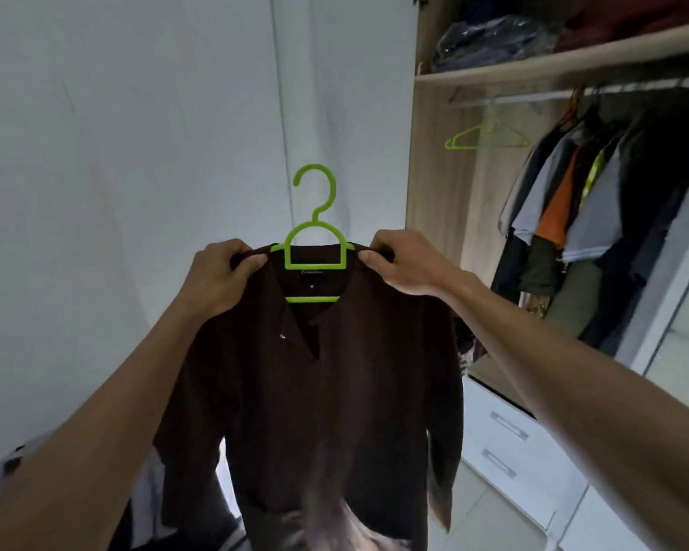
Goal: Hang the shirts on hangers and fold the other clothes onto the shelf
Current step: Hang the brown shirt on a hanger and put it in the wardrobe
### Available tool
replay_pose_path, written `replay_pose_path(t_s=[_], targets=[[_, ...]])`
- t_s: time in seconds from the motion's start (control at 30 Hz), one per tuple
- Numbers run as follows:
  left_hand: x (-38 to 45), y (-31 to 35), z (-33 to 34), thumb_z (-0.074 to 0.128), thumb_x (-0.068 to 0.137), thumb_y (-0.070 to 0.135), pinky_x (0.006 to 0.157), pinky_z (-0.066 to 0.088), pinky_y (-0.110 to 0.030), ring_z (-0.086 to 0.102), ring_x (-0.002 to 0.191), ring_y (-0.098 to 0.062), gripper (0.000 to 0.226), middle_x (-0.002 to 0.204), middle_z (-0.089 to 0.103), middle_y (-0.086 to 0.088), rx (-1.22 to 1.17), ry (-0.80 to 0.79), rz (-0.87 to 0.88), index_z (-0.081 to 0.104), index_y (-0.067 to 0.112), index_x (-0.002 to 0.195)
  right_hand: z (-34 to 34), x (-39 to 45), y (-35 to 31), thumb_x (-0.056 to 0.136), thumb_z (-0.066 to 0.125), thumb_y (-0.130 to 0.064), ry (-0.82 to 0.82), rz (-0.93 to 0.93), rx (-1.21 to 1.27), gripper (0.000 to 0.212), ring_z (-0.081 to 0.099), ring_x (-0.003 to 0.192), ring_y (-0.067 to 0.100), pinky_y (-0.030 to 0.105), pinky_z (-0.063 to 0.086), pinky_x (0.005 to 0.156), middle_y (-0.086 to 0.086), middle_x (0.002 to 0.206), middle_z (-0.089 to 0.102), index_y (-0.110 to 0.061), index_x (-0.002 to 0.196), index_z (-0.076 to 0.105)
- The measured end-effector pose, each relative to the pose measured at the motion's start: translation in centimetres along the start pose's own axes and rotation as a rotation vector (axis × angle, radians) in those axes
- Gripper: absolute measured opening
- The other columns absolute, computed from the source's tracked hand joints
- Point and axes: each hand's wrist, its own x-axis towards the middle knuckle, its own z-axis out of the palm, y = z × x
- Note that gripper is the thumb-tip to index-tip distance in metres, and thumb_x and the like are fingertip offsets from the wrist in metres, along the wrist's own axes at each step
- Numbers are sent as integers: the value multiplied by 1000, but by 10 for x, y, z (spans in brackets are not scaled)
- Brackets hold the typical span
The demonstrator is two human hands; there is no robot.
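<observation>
A dark brown long-sleeved shirt (315, 391) hangs in front of me on a bright green plastic hanger (314, 232), whose hook sticks up above the collar. My left hand (219, 272) pinches the shirt's left shoulder over the hanger's end. At the other shoulder, my right hand (402, 260) grips the fabric the same way. The hanger's arms are hidden inside the shirt. The sleeves hang down at both sides.
An open wardrobe stands at the right, with a rail (573, 93) carrying an empty green hanger (486, 137) and several hung garments (581, 200). Folded clothes lie on the shelf (553, 67) above. White drawers (514, 443) sit below. A white wall is ahead.
</observation>
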Motion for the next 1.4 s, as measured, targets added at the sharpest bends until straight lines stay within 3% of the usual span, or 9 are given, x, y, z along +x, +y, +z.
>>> replay_pose_path(t_s=[0.3,0.47,0.73,0.83,0.93,1.07,1.17,1.27,1.4], targets=[[132,52,143,61,97,31,79,46,-38,63,91,-28,18,91,69,-3,-59,28,54,69,15,97,-61,66,134,91,61,-39,-22,135,56,17,57,70,10,27,42,61,-6,76,64,-25,83,64],[192,76,211,61,97,27,74,40,-32,61,87,-24,16,89,68,-2,-131,-12,105,69,13,96,-83,98,194,88,65,-35,-86,184,86,9,60,69,11,29,47,65,-4,77,66,-29,82,65],[296,92,316,60,98,26,65,38,-10,61,78,-14,13,82,67,2,-257,-111,216,68,17,93,-105,155,282,97,63,-33,-153,201,115,21,50,63,5,22,40,67,-9,74,57,-25,114,72],[345,90,360,59,98,27,63,38,-10,60,76,-11,13,81,66,3,-310,-127,260,68,18,93,-104,187,315,98,64,-29,-99,237,156,23,45,58,-1,20,37,65,-16,65,50,-24,119,71],[408,83,408,58,99,29,70,46,-24,63,81,-11,15,85,68,4,-392,-206,303,69,19,98,-101,228,345,98,63,-17,-49,303,171,25,50,57,-8,11,40,63,-21,60,55,-15,123,69],[498,87,459,55,101,26,67,44,-23,61,81,-7,12,84,65,6,-445,-310,410,65,24,94,-105,288,377,98,61,-10,27,402,218,37,68,89,6,28,56,87,-4,93,72,-17,134,61],[551,98,494,55,101,22,63,39,-13,58,74,3,18,78,60,8,-498,-319,486,59,32,88,-102,319,404,99,60,-11,126,466,206,49,55,58,3,20,48,60,-1,73,57,-29,144,50],[587,113,532,52,101,22,64,41,-11,57,74,-1,16,82,62,-5,-558,-395,516,64,15,94,-96,339,433,99,61,-14,219,546,179,57,46,52,5,25,41,61,0,65,44,-35,148,42],[628,135,596,45,95,40,84,50,-37,63,92,-18,39,97,67,-7,-668,-424,544,66,9,106,-92,372,471,97,62,-9,350,637,182,52,55,57,-2,17,47,62,1,71,57,-31,143,49]])
